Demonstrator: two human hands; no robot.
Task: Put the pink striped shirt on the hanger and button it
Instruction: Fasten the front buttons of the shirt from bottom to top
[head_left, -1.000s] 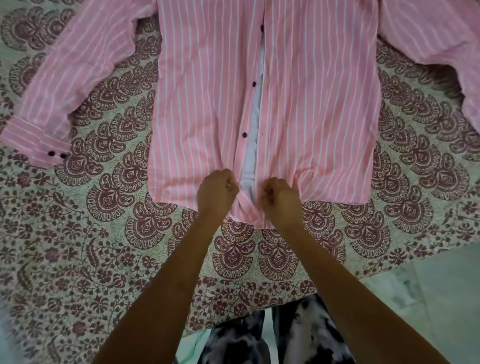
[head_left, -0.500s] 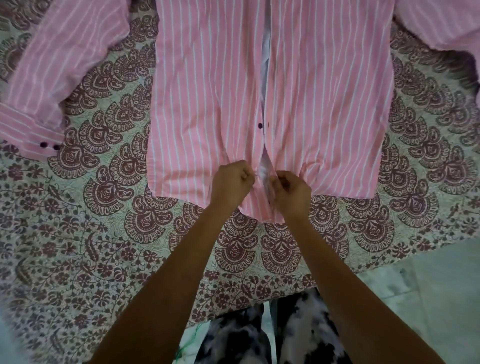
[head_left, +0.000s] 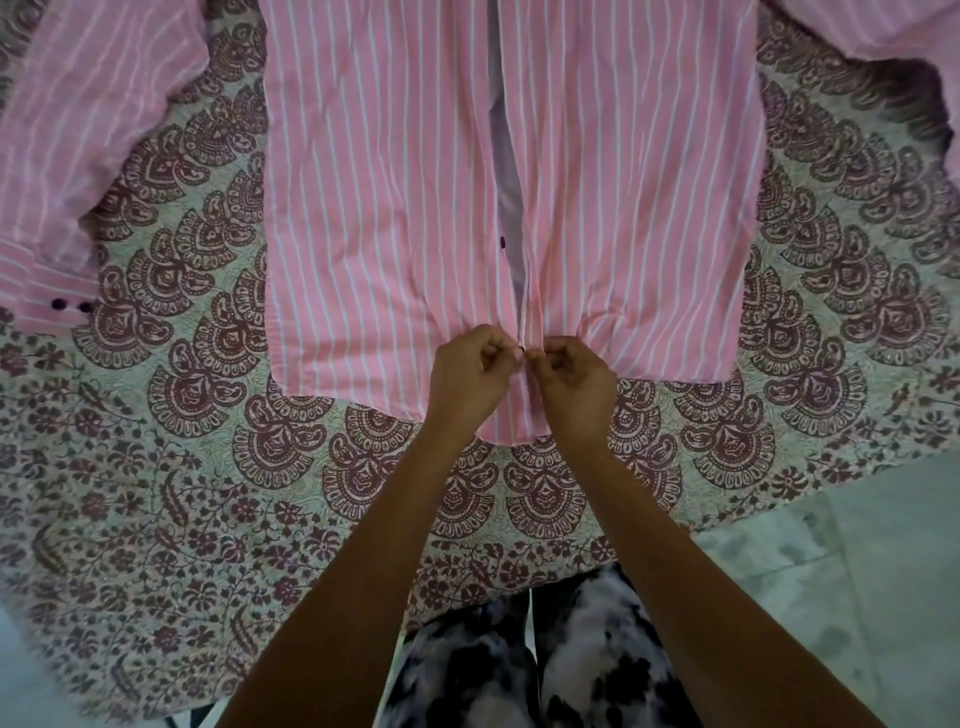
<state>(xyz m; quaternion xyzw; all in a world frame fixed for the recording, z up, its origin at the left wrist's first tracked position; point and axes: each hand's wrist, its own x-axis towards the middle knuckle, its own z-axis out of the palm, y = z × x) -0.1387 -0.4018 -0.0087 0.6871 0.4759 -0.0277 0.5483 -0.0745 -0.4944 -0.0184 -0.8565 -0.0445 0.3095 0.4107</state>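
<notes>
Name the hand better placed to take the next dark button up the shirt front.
Probably left. The dark button sits on the edge of the shirt half that the left hand pinches, directly above it. The right hand pinches the opposite half, across the open gap.

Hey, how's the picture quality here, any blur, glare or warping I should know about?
Head view: soft, even light, no glare; the pink striped shirt and the left hand and right hand pinching it are fairly sharp at centre; the printed bedspread blurs and bends toward the lower left corner, a wide-angle effect; a dark shadow sits under the sleeve at top right.
</notes>
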